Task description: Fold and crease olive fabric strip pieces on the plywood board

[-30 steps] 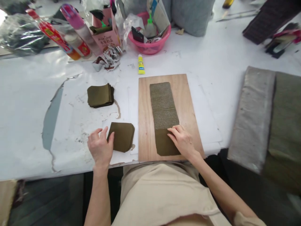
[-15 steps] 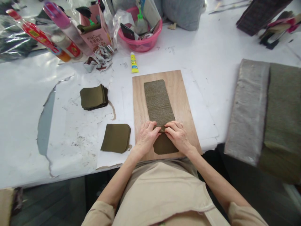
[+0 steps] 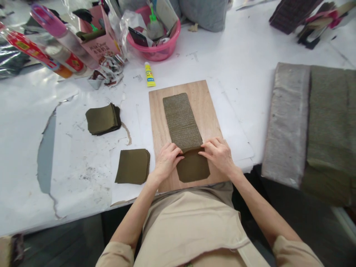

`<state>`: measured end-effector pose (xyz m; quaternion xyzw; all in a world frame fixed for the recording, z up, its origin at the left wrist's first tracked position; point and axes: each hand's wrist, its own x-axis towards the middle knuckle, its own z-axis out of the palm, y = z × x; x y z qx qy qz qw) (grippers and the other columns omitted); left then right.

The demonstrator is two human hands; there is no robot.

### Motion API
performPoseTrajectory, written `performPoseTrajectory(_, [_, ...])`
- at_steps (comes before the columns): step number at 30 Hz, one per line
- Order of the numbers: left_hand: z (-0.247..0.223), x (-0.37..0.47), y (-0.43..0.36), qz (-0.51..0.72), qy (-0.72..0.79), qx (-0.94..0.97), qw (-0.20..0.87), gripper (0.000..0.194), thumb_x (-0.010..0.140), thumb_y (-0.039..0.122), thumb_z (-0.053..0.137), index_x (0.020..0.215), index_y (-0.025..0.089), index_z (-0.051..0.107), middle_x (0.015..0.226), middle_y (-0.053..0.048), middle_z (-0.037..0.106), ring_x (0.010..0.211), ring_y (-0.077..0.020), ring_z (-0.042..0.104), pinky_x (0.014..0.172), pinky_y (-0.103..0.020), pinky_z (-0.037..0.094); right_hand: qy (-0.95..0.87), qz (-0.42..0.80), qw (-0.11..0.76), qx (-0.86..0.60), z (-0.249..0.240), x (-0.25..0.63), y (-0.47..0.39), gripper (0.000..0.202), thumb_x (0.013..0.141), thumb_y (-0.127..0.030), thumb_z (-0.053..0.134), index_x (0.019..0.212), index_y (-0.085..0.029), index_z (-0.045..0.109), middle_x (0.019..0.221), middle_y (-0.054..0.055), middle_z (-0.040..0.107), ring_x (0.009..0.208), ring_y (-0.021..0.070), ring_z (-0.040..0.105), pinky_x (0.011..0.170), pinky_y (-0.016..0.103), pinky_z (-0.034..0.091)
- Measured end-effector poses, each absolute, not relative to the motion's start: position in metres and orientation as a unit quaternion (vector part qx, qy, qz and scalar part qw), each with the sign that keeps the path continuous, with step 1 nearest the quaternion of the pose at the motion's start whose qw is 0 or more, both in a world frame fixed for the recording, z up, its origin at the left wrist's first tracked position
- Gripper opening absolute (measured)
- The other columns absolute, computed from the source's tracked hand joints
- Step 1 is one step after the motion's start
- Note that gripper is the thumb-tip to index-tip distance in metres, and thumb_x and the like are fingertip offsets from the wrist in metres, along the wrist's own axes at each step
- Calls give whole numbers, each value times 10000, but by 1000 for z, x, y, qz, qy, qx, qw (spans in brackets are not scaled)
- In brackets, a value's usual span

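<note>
On the wooden board (image 3: 158, 111) lies a long olive strip with a rough, fabric-like face (image 3: 183, 118). A smooth olive piece (image 3: 193, 167) with cut corners meets its near end along a raised crosswise edge. My left hand (image 3: 167, 160) pinches the left end of that edge between thumb and fingers. At the right end, my right hand (image 3: 218, 155) has its fingertips closed on the edge in the same way. Left of the board sit a near stack of smooth olive pieces (image 3: 132, 166) and a farther stack (image 3: 100, 118).
A yellow glue tube (image 3: 149, 75) lies beyond the board. Behind it stand a pink basket (image 3: 160, 52), a pink box (image 3: 101, 46) and bottles (image 3: 66, 37). Folded olive material (image 3: 328, 122) hangs over the table's edge at right. The white table cover (image 3: 46, 148) is torn at left.
My hands have moved apart from the middle of the crosswise edge to its two ends. The whole view has shifted slightly.
</note>
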<state>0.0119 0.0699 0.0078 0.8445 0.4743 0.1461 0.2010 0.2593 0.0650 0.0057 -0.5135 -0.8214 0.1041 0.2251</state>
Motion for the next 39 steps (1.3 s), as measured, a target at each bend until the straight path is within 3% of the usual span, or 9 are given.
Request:
performPoseTrajectory(4, [6, 10, 71, 162, 476, 838, 212, 95, 854, 256, 685, 881, 194, 617, 904, -44, 577, 911, -231, 508, 780, -365, 459, -844, 142, 240, -457, 0, 232, 67, 189, 913, -279, 613, 1084, -201, 630, 1017, 65, 657, 1008, 224, 541, 883, 366, 409])
performPoseTrajectory(13, [-4, 5, 67, 286, 486, 785, 255, 95, 930, 219, 575, 985, 195, 648, 904, -43, 602, 903, -194, 551, 805, -350, 477, -836, 121, 262, -467, -10, 215, 62, 145, 942, -259, 569, 1019, -199, 676, 916, 46, 666, 943, 202, 542, 860, 353, 408])
performPoseTrajectory(19, [-10, 2, 64, 277, 467, 813, 209, 160, 966, 216, 502, 963, 173, 657, 886, -57, 610, 867, -181, 568, 765, -320, 494, -826, 107, 281, -477, -14, 215, 62, 163, 945, -219, 558, 1008, -224, 708, 900, 43, 654, 914, 189, 535, 832, 335, 421])
performPoseTrajectory(26, [-20, -5, 59, 243, 443, 850, 146, 237, 985, 193, 437, 1098, 194, 645, 978, -79, 618, 912, -183, 570, 765, -323, 513, -829, 132, 261, -476, -13, 217, 61, 238, 965, -194, 510, 1092, -258, 701, 928, 44, 646, 945, 192, 523, 850, 341, 430])
performPoseTrajectory(39, [-23, -12, 59, 239, 410, 871, 124, 269, 976, 138, 436, 1180, 187, 604, 1025, -92, 624, 966, -194, 570, 797, -338, 534, -839, 123, 245, -470, -14, 218, 60, 239, 971, -200, 500, 1082, -251, 704, 937, 45, 619, 956, 189, 505, 862, 333, 423])
